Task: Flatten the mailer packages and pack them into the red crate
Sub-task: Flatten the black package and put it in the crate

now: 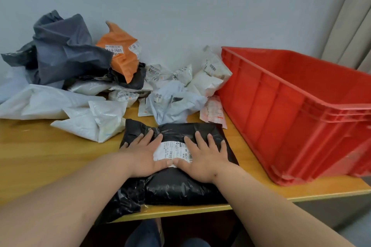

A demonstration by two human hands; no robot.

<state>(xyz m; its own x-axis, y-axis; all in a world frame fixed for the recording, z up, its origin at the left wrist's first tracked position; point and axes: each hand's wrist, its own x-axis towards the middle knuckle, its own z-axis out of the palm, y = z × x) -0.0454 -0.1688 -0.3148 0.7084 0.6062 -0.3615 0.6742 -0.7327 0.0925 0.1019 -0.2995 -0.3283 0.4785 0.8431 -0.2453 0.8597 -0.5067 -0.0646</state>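
I had left hand (143, 155) and right hand (202, 156) flat, fingers straight, pressing the black mailer (176, 186); best to sweep outward from the label (172, 151) between them, red crate (301, 110) right.

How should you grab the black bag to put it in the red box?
Probably by its two short side edges, one hand from each side. The black mailer lies flat and wide on the table, left hand and right hand pressing on top; the red crate stands right.
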